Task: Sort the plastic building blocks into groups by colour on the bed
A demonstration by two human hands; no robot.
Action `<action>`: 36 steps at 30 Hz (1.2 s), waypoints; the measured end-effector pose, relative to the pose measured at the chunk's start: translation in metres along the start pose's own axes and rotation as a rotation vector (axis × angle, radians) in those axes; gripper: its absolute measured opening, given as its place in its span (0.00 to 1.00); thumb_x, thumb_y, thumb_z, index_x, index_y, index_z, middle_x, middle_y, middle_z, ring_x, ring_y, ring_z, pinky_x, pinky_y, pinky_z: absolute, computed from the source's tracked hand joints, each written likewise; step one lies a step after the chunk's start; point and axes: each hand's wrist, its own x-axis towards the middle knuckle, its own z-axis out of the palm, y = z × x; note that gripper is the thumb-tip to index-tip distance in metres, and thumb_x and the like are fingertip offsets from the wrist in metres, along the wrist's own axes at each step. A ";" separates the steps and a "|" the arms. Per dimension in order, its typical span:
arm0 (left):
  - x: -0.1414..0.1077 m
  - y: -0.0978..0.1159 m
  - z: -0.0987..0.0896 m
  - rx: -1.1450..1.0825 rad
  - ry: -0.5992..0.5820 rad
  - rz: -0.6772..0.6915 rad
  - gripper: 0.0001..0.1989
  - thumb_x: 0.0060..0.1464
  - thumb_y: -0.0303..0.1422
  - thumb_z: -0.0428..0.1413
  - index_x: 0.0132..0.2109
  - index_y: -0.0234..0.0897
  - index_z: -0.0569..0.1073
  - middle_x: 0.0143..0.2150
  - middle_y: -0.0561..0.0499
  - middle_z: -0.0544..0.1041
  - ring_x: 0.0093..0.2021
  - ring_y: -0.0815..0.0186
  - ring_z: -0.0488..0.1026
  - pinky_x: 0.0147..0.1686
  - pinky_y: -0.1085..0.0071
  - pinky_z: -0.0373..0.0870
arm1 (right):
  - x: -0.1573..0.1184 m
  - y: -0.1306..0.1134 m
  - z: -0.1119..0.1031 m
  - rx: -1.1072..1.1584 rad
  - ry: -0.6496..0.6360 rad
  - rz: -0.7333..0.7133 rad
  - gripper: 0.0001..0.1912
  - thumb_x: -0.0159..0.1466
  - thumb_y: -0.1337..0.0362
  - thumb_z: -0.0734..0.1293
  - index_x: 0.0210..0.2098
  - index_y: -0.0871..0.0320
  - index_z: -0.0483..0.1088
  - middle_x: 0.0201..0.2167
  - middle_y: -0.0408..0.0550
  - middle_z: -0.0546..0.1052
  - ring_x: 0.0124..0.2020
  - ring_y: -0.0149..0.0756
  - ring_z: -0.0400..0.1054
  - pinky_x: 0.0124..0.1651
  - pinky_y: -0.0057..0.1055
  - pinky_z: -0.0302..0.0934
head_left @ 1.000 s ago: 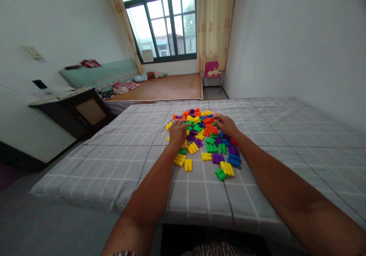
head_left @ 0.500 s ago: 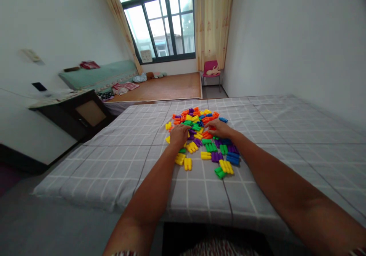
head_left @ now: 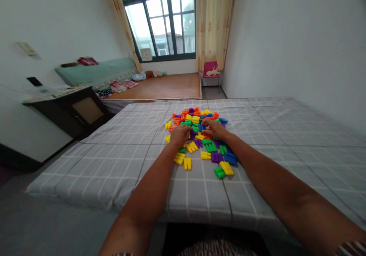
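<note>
A spread of colourful plastic building blocks point(head_left: 195, 119) in yellow, green, orange, purple and blue lies on the checked cloth. At its left side is my left hand point(head_left: 180, 135), fingers curled together over the blocks. A bit of yellow shows at its thumb, but what it grips is mostly hidden. My right hand point(head_left: 214, 128) reaches in from the right, thumb and fingers apart around a blue block point(head_left: 201, 127); I see no firm grip on it. Closer to me lie a yellow block point(head_left: 188, 164), a purple block point(head_left: 217, 157) and a green block point(head_left: 220, 173).
The grey checked cloth point(head_left: 114, 149) covers a broad, flat surface. Beyond it stand a low platform with a brown mat point(head_left: 168, 86) and a pink chair point(head_left: 211, 68). A dark cabinet point(head_left: 82, 113) is at the left, below a white wall.
My right hand has shifted slightly left, toward the blue block, with its fingers spreading more. The left hand has barely moved. The camera view has shifted a little.
</note>
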 end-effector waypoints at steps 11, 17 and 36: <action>-0.001 0.000 -0.004 -0.039 0.002 -0.015 0.14 0.59 0.31 0.49 0.45 0.42 0.79 0.43 0.48 0.80 0.43 0.62 0.75 0.45 0.66 0.69 | 0.009 0.036 -0.038 0.036 0.317 0.105 0.22 0.62 0.59 0.63 0.55 0.55 0.67 0.52 0.54 0.71 0.41 0.37 0.72 0.45 0.36 0.68; -0.001 0.000 -0.006 -0.034 -0.006 -0.018 0.14 0.59 0.31 0.49 0.45 0.43 0.78 0.42 0.49 0.80 0.43 0.62 0.75 0.46 0.67 0.70 | -0.011 0.141 -0.097 -0.277 0.280 0.544 0.22 0.57 0.61 0.67 0.51 0.58 0.70 0.47 0.52 0.77 0.39 0.39 0.73 0.46 0.37 0.66; -0.001 0.001 -0.009 -0.015 -0.042 -0.046 0.15 0.60 0.30 0.48 0.46 0.42 0.78 0.42 0.49 0.80 0.44 0.62 0.75 0.47 0.65 0.70 | 0.002 0.234 -0.098 -0.470 0.093 0.560 0.27 0.62 0.63 0.64 0.60 0.59 0.64 0.58 0.58 0.70 0.59 0.49 0.61 0.59 0.44 0.56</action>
